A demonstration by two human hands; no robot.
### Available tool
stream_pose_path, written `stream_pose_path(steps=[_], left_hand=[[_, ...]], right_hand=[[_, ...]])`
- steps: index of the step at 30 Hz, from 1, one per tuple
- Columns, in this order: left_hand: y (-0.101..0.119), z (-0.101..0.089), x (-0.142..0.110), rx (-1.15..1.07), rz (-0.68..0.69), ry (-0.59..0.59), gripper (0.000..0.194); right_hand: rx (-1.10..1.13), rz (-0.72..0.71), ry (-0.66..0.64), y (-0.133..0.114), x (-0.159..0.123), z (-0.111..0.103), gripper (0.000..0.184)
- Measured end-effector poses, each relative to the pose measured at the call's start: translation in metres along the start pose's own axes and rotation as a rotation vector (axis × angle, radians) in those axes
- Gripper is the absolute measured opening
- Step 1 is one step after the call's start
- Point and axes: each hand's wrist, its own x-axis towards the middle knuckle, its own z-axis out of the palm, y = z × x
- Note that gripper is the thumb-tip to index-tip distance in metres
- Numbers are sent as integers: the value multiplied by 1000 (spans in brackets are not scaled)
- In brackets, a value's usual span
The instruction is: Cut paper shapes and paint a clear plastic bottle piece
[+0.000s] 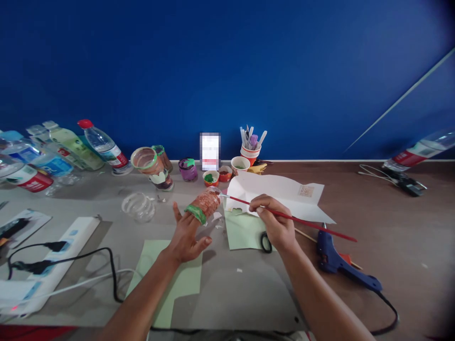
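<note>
My left hand (186,239) has its middle fingers pushed inside a brown-painted plastic cup (208,201) with a green rim, holding it on its side from within. The thumb and one outer finger stick out free. Between the fingertips of my right hand (273,218) is a long red-handled paintbrush (313,221). Its tip meets the far end of the cup, where the plastic looks less covered. Behind the cup stand a small pot of green paint (211,178), a reddish paint pot (225,173) and a white paper cup (241,164).
White paper (280,192) and green paper (245,232) lie beside black scissor handles (266,242). A blue glue gun (330,253) rests at right. Several bottles (108,147), painted jars (145,161), a clear plastic piece (138,207) and a power strip (60,260) occupy the left.
</note>
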Motion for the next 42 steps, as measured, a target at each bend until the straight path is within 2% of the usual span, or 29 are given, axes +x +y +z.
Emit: stream_pose_path(steps=[5, 9, 15, 19, 28, 33, 39, 42], left_hand=[[-1, 0, 0, 6, -13, 8, 58], [-2, 3, -1, -17, -20, 39, 60], [-4, 4, -3, -48, -51, 28, 61], [-6, 5, -4, -101, -81, 41, 63], [-4, 5, -4, 18, 52, -13, 59], [-2, 3, -3, 31, 21, -19, 54], [1, 2, -1, 66, 51, 10, 51], [0, 2, -2, 58, 36, -11, 51]], right_hand=[[-78, -38, -84, -3, 1, 1, 22], [-84, -55, -54, -3, 1, 0, 21], [-106, -68, -86, -5, 2, 3, 21], [-97, -66, -40, -4, 1, 2, 21], [-103, -70, -52, -4, 1, 5, 20], [-124, -59, -83, -6, 2, 0, 20], [-80, -61, 5, -3, 3, -5, 20], [-101, -63, -38, -3, 2, -4, 20]])
